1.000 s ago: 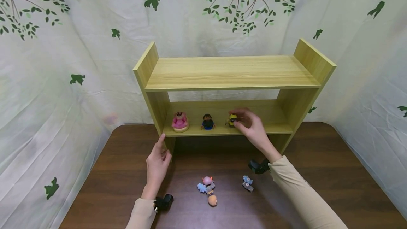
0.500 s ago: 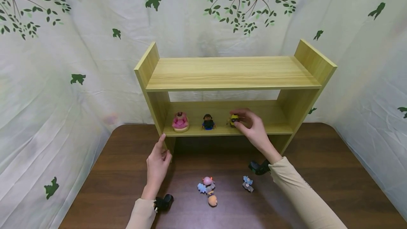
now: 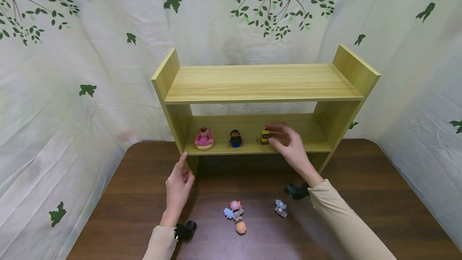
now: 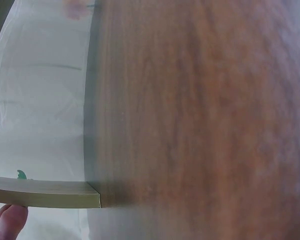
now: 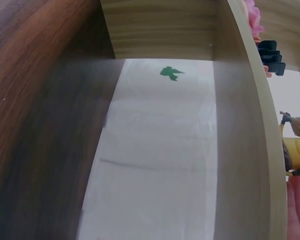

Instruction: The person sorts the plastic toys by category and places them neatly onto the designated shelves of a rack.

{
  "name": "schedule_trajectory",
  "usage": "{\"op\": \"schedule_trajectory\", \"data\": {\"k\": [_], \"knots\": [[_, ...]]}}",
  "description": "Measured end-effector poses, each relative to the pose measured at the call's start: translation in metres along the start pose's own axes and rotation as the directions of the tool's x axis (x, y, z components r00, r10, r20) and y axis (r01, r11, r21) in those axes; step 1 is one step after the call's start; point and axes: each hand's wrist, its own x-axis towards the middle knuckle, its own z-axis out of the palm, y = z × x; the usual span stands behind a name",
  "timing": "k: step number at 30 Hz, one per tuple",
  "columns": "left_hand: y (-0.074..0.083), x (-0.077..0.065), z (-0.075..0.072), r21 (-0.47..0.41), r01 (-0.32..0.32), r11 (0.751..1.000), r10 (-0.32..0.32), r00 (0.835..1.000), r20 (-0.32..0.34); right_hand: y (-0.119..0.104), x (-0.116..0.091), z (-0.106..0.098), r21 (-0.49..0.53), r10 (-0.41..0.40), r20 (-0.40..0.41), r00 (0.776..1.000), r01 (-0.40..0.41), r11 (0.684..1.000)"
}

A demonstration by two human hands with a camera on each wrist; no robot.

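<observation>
Yellow figurine stays put while the right hand has shifted rightward.

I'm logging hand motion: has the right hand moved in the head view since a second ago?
Yes, slightly to the right, judged against the shelf unit; the right hand's fingertips now sit farther along the middle board.

By the head camera the shelf, the tabletop, the left hand and the right hand are looked down on, facing forward, from farthest back. In the left wrist view, tipped sideways, the tabletop is seen close up, with a side board caught at the lower left. In the right wrist view, also tipped sideways, the space under the middle board is faced closely; the yellow figure is shared with the head view.
</observation>
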Motion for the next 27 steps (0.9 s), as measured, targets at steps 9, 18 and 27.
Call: {"op": "schedule_trajectory", "data": {"k": [9,18,27], "knots": [[0.0,0.001,0.001,0.001,-0.005,1.0,0.005,1.0,-0.008,-0.006,-0.013,-0.009,-0.038,0.024,-0.038,0.999,-0.026,0.999],[0.001,0.001,0.0,-0.003,0.0,1.0,0.0,1.0,-0.005,-0.003,-0.032,-0.017,-0.039,0.047,-0.075,0.996,-0.05,0.998],[0.001,0.001,0.0,0.002,0.001,1.0,-0.001,1.0,-0.008,0.02,-0.051,-0.024,-0.015,0.045,-0.013,0.999,-0.045,0.999]]}}
